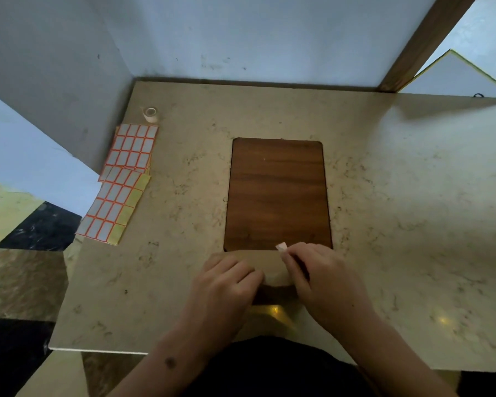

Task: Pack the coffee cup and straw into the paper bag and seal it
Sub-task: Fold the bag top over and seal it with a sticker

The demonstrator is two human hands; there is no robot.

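Low in the frame's centre, the left hand (226, 279) presses fingers down on the folded paper bag (272, 267) while the right hand (324, 270) pinches a white sticker (281, 247) above it; sealing looks nearly done, cup and straw unseen

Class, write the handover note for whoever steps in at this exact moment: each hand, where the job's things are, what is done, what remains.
Left hand: pressing down on the folded top of the paper bag, at the near edge of the table.
Right hand: fingers pinch a small white sticker at the bag's fold.
Sticker sheets and a tape roll lie far left.
Cup and straw are not visible; whether they are in the bag cannot be told.
Done: top looks folded over.
Left: probably press the sticker across the fold to seal.
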